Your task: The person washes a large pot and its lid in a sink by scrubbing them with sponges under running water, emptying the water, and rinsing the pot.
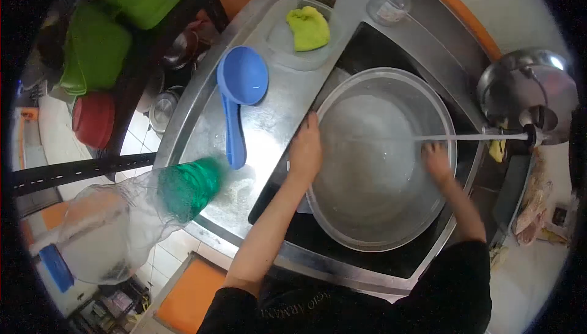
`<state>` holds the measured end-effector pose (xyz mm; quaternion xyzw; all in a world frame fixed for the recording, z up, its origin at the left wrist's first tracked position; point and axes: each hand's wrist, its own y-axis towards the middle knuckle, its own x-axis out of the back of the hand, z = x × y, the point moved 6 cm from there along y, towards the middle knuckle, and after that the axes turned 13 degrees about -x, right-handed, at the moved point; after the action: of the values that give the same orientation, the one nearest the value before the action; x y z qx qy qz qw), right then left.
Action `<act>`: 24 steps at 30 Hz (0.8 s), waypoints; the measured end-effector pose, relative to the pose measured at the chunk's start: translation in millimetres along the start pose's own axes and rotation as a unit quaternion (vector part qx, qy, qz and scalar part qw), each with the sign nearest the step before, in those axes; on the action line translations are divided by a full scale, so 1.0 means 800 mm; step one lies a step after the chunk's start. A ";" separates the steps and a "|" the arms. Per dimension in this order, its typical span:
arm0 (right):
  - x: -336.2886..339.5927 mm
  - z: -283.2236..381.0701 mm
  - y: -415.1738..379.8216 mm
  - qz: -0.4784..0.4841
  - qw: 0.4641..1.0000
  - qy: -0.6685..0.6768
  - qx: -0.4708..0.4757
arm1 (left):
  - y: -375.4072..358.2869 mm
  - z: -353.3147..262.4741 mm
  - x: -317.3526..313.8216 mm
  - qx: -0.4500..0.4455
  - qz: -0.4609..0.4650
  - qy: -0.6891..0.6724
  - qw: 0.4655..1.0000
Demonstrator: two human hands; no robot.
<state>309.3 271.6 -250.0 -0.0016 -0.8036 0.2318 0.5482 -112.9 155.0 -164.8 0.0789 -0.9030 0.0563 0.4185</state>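
A large grey basin (380, 236) stands in the dark sink, with cloudy water inside. From the tap (531, 136) on the right, a stream of water runs into it. My left hand (305, 153) is at the basin's left rim, fingers closed on the rim. Inside the right wall, my right hand (436, 161) is at the water, its fingers smeared and partly hidden. A blue ladle (234, 132) lies on the steel counter (202, 120) to the left of the basin.
A clear container (278, 46) with a yellow-green cloth (307, 29) sits at the back, near a bottle (391, 7). A green bottle (191, 187) stands at the counter's left edge. A metal pot (510, 89) is behind the tap.
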 end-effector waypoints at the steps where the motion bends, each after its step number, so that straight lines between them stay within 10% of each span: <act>1: -0.002 0.018 -0.066 0.003 0.996 0.038 -0.081 | -0.001 -0.001 0.000 -0.018 -0.020 -0.001 1.000; 3: -0.090 0.087 -0.156 0.214 0.971 0.010 -0.103 | 0.000 -0.005 0.003 -0.025 -0.031 -0.024 0.999; 6: 0.014 0.347 -0.191 0.219 0.935 0.277 0.023 | 0.004 0.005 -0.007 -0.015 -0.034 -0.022 0.999; 8: 0.084 0.408 -0.110 0.250 0.812 0.522 -0.069 | 0.004 0.002 -0.004 -0.007 -0.028 -0.017 0.999; 11: 0.117 0.373 0.057 0.132 0.692 0.704 -0.089 | 0.006 -0.001 -0.003 -0.003 -0.012 -0.007 1.000; 16: 0.035 0.205 0.221 0.091 0.340 0.884 -0.308 | 0.005 -0.003 0.001 -0.026 -0.037 -0.013 0.999; 21: 0.071 0.354 0.134 0.053 0.595 0.749 -0.287 | 0.009 -0.006 0.004 0.006 -0.027 -0.070 0.997; 24: 0.094 0.426 0.054 0.165 0.644 0.722 -0.192 | 0.011 -0.004 0.001 0.003 -0.044 -0.052 0.998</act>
<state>-32.5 203.3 -299.4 -0.4065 -0.1656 0.0842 0.8946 -112.5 163.7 -162.6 0.1224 -0.9190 0.0364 0.3730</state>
